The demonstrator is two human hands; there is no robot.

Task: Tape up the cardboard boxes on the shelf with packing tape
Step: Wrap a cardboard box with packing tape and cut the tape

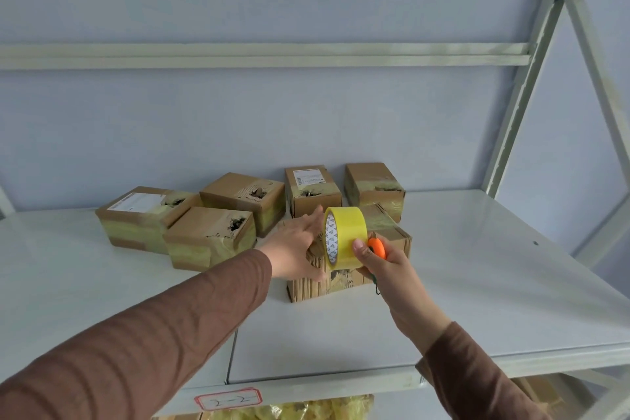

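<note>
A torn cardboard box (320, 286) stands on the white shelf (477, 266), nearest to me. My left hand (296, 249) lies flat on its top with straight fingers. My right hand (378, 262) grips a yellow roll of packing tape (347, 235) just above the box, with a small orange cutter (376, 247) tucked in the same hand. Behind stand several more boxes with yellowish tape on them: one at the far left (136, 218), one in front of it (208, 237), and others at the back (245, 198) (312, 189) (373, 186).
A metal beam (266, 56) crosses above the shelf, and slanted frame posts (531, 78) rise at the right. A red-edged label reading "2-2" (227, 399) sticks to the shelf's front edge. Yellow plastic wrap (289, 409) lies on the level below.
</note>
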